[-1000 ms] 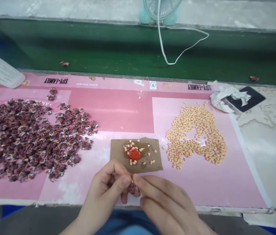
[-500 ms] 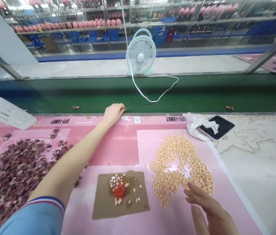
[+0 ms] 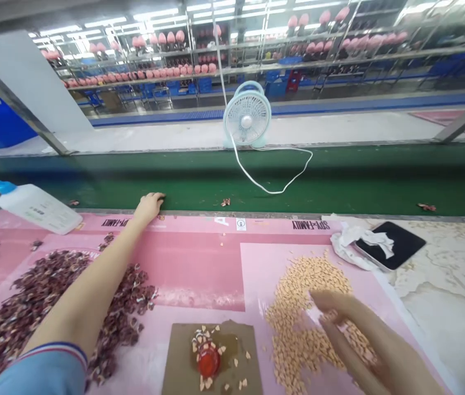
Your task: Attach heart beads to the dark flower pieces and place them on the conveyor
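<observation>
Fingers [image 3: 336,303] of right hand [image 3: 386,348] apart, over pellets [image 3: 293,343]; left hand [image 3: 149,208] at belt [image 3: 191,192], closure indeterminable. Mat [image 3: 199,269] reads "SPY×FAMILY" twice; one bottle [image 3: 40,209].

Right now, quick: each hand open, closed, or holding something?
Left hand: at the green belt; grip can't be told.
Right hand: open, over the tan pieces.

Bright overhead tubes [image 3: 156,14] glare above hazy distant shelves [image 3: 257,69], while the right grip [image 3: 384,340] seems slightly blurred.
</observation>
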Available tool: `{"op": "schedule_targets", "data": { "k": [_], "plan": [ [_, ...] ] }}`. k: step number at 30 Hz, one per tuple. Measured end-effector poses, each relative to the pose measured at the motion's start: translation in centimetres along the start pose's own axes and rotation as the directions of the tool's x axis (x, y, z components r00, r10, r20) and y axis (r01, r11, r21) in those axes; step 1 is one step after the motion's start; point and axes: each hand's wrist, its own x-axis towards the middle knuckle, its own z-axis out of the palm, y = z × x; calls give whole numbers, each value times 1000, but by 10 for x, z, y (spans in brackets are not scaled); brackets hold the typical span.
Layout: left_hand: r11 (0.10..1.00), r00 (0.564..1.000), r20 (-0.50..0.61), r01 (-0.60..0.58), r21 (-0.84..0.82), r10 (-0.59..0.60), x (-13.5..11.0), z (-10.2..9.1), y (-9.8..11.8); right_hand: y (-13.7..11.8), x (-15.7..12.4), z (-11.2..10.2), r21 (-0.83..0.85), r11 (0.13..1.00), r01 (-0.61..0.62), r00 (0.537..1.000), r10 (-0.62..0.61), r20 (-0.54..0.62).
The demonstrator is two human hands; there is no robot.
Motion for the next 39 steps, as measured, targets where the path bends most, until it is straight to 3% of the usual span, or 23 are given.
{"op": "schedule_targets", "data": {
  "k": [2,5,7,10,13,15,17,19,24,27,31,35,37,39],
  "plan": [
    [1000,999,29,-25,-15,25,-5,-10,-17,5,70,11,-153,988,8,992,11,122],
    [995,995,34,-88,-49,90,-27,-23,-32,14,175,40,-275,961,-23,997,43,66],
    [986,988,37,-146,-78,149,-52,-30,-41,18,227,58,-341,937,-73,996,87,27],
    [964,969,50,-234,-125,242,-95,-38,-59,17,266,73,-390,915,-107,994,114,-5],
    [947,959,-14,-282,-152,283,-127,-49,-71,9,277,73,-391,918,-71,997,79,3],
    [936,952,-77,-305,-175,296,-135,-61,-68,-3,282,65,-374,927,-22,1000,27,7],
    [917,939,-136,-340,-208,317,-132,-78,-50,-21,291,49,-353,935,44,998,-53,-17],
    [887,916,-195,-391,-246,350,-119,-99,-16,-45,303,27,-336,934,121,986,-153,-70],
    [782,827,-376,-538,-314,418,-62,-172,104,-121,332,-43,-322,892,318,888,-399,-229],
    [740,779,-486,-584,-334,396,-27,-225,160,-162,341,-77,-303,863,403,812,-490,-315],
    [730,722,-611,-602,-325,324,-4,-294,187,-191,350,-110,-217,867,448,748,-496,-440],
    [745,672,-689,-600,-291,272,-4,-355,195,-192,361,-135,-78,918,388,697,-348,-628],
    [776,685,-700,-548,-311,203,-4,-382,201,-188,369,-143,-13,940,341,682,-256,-685],
    [795,736,-661,-485,-364,146,-3,-404,208,-186,377,-147,63,949,308,689,-177,-703]
  ]
}}
